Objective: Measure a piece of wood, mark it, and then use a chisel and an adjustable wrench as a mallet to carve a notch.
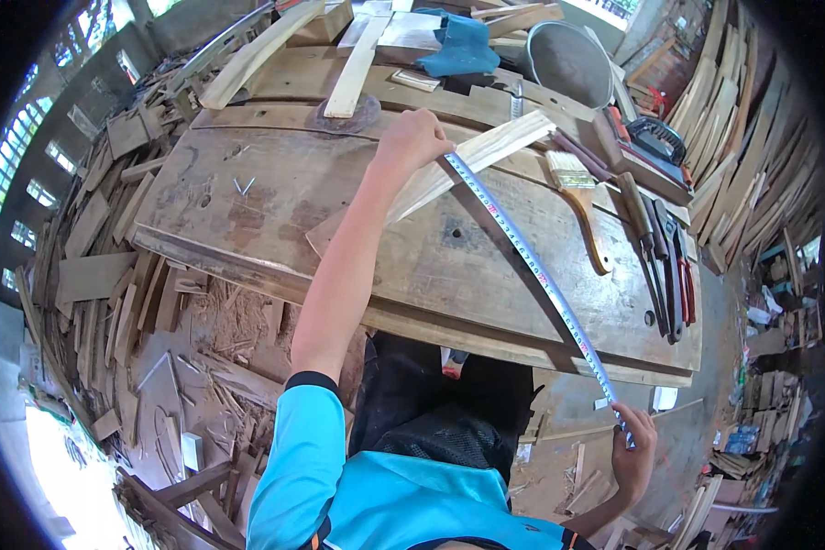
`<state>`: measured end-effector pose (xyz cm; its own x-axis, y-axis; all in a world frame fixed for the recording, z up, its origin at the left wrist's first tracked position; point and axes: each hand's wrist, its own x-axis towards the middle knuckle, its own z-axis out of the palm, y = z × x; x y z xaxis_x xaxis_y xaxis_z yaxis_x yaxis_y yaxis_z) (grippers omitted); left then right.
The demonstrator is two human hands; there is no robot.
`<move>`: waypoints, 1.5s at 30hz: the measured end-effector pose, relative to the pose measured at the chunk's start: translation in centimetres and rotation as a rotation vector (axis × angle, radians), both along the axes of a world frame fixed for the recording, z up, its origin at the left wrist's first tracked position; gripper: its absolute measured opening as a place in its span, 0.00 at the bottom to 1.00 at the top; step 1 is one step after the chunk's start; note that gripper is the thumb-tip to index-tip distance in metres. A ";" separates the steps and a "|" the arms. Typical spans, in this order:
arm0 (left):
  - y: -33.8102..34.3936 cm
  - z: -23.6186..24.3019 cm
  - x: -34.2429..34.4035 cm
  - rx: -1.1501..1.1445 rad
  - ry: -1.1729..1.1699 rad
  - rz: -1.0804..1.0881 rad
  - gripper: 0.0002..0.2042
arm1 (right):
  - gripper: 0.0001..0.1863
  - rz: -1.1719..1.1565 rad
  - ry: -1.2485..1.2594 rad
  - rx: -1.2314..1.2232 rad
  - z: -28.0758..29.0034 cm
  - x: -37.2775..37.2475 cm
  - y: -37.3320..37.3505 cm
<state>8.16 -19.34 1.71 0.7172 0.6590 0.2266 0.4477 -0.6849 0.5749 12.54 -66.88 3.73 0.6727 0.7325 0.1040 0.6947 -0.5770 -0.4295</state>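
1. While the tape measure (532, 266) runs taut across the tabletop (247, 211), we read the step in hand as measuring: the blade goes on a diagonal from the far middle of the bench to beyond its near right edge.
2. Our left hand (412, 137) pins the blade's far end on a pale wood strip (472, 156); the fingers curl down narrow on the tape tip and the strip beneath it.
3. Our right hand (634, 445) is below the near edge, off the tabletop, fingers closed on the tape's near end. We cannot tell whether a case sits in the palm.
4. Judgement: the next move calls for keeping the blade flat and straight, holding the far end fixed, and reading or marking at the graduation wanted. Slack or a slip at the left hand would spoil the reading.
5. Containers: a round grey metal basin (570, 62) stands at the far right of the bench, just beside a crumpled blue cloth (458, 44). Its inside looks bare, though shadow hides part of it.
6. Loose items, in no container: a paintbrush (582, 197) right of the tape, then pliers and other hand tools (665, 261) along the right edge. Offcuts litter the floor (137, 302) to the left.
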 end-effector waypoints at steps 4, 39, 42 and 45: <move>-0.3 0.4 -0.3 -0.008 0.009 -0.004 0.10 | 0.22 -0.009 -0.014 -0.001 0.1 -0.3 0.1; -1.8 1.5 1.1 0.009 0.065 -0.045 0.10 | 0.08 1.119 1.297 1.324 6.7 -9.1 14.7; -0.7 0.9 -1.5 0.022 0.078 0.025 0.10 | 0.05 1.068 1.237 1.407 5.9 -10.6 15.4; -0.7 0.9 -1.5 0.008 0.070 0.041 0.10 | 0.03 0.995 1.087 1.471 6.4 -10.9 15.5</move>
<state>6.71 -20.03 2.59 0.7039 0.6864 0.1825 0.5144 -0.6699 0.5355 1.67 -51.39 10.08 0.3679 0.5633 0.7399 -0.3112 0.8244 -0.4729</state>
